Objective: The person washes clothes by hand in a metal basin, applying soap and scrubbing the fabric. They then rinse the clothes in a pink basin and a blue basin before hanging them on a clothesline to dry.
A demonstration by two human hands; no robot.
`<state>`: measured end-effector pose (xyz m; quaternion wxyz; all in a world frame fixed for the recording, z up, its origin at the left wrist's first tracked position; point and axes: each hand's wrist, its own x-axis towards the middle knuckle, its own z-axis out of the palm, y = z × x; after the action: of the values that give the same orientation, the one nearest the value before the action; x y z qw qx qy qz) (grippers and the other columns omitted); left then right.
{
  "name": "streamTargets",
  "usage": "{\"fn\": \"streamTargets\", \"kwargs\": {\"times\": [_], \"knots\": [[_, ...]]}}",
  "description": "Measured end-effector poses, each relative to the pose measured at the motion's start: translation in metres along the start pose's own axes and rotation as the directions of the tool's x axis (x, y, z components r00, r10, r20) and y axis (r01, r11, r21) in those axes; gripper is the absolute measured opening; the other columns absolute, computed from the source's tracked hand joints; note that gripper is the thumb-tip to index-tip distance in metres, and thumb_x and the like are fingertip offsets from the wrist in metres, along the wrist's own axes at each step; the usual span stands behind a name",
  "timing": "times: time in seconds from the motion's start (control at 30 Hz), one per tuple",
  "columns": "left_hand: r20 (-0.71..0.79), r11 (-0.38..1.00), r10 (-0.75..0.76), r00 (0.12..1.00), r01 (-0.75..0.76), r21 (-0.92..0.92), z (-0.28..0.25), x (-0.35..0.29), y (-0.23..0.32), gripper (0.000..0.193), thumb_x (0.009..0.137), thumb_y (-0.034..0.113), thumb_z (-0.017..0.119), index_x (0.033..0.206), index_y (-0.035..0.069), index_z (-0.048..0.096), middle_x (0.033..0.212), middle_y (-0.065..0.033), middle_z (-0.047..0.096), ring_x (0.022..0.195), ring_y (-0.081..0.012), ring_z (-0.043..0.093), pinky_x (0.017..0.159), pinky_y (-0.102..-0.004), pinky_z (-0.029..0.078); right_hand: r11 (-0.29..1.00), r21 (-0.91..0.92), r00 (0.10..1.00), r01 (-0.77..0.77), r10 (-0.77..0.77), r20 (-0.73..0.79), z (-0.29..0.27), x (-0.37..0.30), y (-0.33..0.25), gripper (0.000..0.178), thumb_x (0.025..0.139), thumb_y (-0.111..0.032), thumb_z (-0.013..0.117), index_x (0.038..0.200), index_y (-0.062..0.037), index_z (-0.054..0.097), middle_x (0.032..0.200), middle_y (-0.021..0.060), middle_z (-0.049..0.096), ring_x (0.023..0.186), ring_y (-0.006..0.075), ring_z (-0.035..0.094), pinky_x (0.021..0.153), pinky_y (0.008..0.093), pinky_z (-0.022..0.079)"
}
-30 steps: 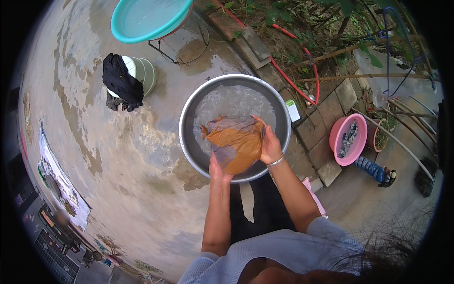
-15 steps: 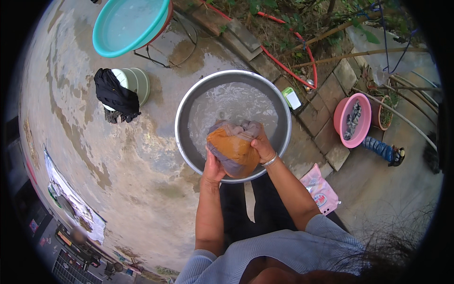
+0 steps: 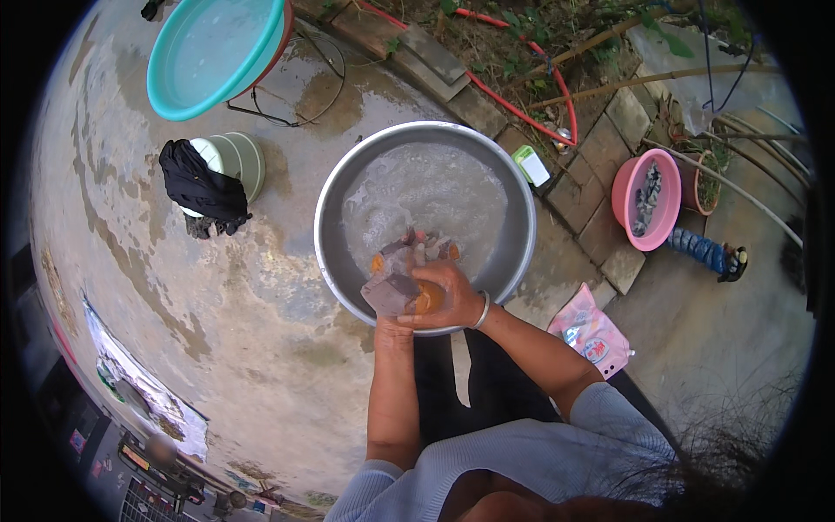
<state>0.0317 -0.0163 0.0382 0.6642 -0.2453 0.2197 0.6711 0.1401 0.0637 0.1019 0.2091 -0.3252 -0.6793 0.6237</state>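
Observation:
A wet grey-and-orange cloth is bunched up over the near side of a round metal basin of cloudy, sudsy water. My right hand, with a bracelet at the wrist, wraps its fingers over the bundle from the right. Under its near left end is my left hand, whose fingers are mostly hidden by the cloth. The two hands are close together, squeezing the bundle between them. Its far end, with a bit of red showing, hangs toward the water.
A teal basin of water stands on a metal stand at the far left. Black clothing drapes over a pale bucket. To the right are a green-and-white box, a pink basin, a pink pouch and a red hose.
The cloth, spread rounder between both hands before, is now squeezed into a tighter bundle. My right hand has moved left over it, close to my left hand. The view has shifted slightly.

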Motion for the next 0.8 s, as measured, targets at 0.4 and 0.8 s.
{"fn": "streamTargets", "kwargs": {"times": [0.4, 0.8], "knots": [[-0.26, 0.936, 0.246, 0.934, -0.159, 0.314, 0.018, -0.004, 0.005, 0.036, 0.097, 0.023, 0.047, 0.127, 0.005, 0.048, 0.119, -0.0112, 0.058, 0.105, -0.0248, 0.059, 0.092, -0.0389, 0.05, 0.967, -0.238, 0.939, -0.088, 0.001, -0.345, -0.006, 0.004, -0.019, 0.094, 0.062, -0.061, 0.077, 0.134, -0.0099, 0.046, 0.139, 0.0246, 0.033, 0.128, 0.0394, 0.039, 0.102, 0.0471, 0.039], [0.035, 0.616, 0.471, 0.882, -0.357, 0.702, 0.037, -0.02, 0.004, 0.033, 0.086, 0.01, 0.049, 0.117, -0.002, 0.053, 0.108, -0.0102, 0.06, 0.098, -0.0191, 0.059, 0.085, -0.0314, 0.048, 0.971, -0.226, 0.88, 0.081, -0.176, -0.441, 0.017, 0.004, -0.002, 0.046, 0.069, -0.033, 0.078, 0.099, -0.0072, 0.054, 0.102, 0.0175, 0.058, 0.097, 0.0335, 0.057, 0.081, 0.0403, 0.049]]}}
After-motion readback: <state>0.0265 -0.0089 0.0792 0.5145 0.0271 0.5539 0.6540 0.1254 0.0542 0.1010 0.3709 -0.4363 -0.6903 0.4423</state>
